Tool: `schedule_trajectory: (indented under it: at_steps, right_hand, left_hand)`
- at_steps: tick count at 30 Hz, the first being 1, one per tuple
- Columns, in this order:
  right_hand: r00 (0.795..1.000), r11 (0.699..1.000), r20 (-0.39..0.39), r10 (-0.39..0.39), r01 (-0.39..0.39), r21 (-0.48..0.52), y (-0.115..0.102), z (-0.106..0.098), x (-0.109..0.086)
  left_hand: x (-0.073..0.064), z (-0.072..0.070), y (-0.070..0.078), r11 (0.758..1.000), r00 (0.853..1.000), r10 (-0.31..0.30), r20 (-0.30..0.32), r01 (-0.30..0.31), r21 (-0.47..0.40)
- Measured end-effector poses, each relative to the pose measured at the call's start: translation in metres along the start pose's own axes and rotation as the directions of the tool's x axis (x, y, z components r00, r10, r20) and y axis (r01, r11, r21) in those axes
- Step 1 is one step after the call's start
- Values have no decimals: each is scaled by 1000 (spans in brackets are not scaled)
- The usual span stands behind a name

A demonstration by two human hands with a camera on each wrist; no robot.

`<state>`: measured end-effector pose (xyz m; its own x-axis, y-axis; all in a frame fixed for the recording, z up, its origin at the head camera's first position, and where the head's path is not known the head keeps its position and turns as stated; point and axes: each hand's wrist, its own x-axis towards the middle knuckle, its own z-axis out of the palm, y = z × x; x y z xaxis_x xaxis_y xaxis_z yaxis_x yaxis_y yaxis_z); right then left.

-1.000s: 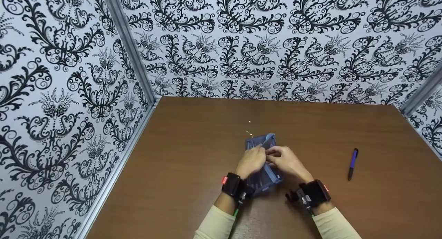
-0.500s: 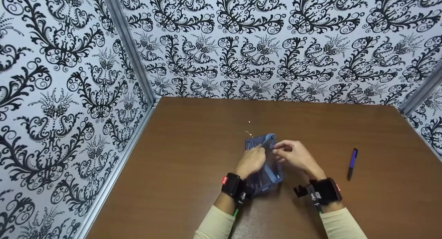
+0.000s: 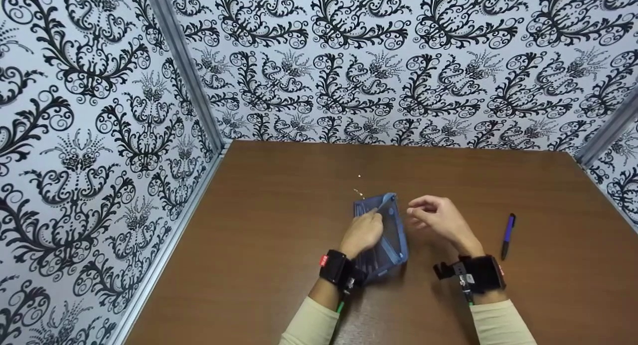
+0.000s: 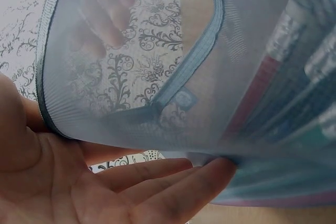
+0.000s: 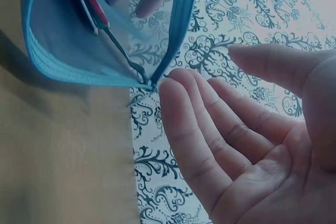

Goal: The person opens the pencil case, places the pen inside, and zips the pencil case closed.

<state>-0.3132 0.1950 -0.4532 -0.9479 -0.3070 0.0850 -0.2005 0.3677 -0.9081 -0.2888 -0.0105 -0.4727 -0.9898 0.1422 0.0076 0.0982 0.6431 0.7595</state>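
A blue mesh zip pouch (image 3: 394,225) stands on the table with its zipped mouth spread. My left hand (image 3: 364,233) holds one side of that mouth, thumb and fingers on either side of the mesh. Through the mesh in the left wrist view, long slim things with a red one (image 4: 257,93) among them lie inside. My right hand (image 3: 441,220) is off the pouch, to its right, fingers loosely bent and holding nothing. In the right wrist view its palm (image 5: 273,166) shows bare, with the corner of the zipper (image 5: 181,24) just beyond its fingertips.
A blue and black pen (image 3: 508,235) lies on the brown table (image 3: 279,185), right of my right hand. Small bright specks (image 3: 359,191) show on the tabletop behind the pouch. Patterned walls (image 3: 369,76) stand at the back and left.
My right hand has drawn away from the pouch's mouth to the right. The left hand and the pouch have stayed in place, and more of the opening shows.
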Motion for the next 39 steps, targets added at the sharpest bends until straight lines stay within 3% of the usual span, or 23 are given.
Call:
schedule_trajectory:
  at_steps: [6, 19, 25, 30, 37, 39]
  right_hand:
    - [999, 999, -45, 6, -7, -32, -1, -9, -2]
    - [991, 999, -136, 16, -22, -42, 0, -37, -9]
    - [987, 999, -162, 16, -21, -34, 1, -49, -12]
    - [980, 997, -198, 23, -36, -66, 2, -57, -15]
    - [972, 996, -235, 28, -46, -72, 6, -69, -19]
    - [968, 997, -248, 33, -50, -63, 8, -72, -20]
  left_hand:
    - [0, 0, -1, 998, 999, 50, -1, -49, 44]
    - [-1, 0, -1, 998, 1000, -20, 7, 20, -60]
    - [0, 1, -1, 1000, 1000, 21, -5, -21, -1]
    - [1, 1, -2, 1000, 1000, 22, -5, -22, 2]
    - [0, -1, -2, 983, 991, 132, 10, -132, 130]
    - [-1, -1, -2, 983, 991, 134, 7, -134, 128]
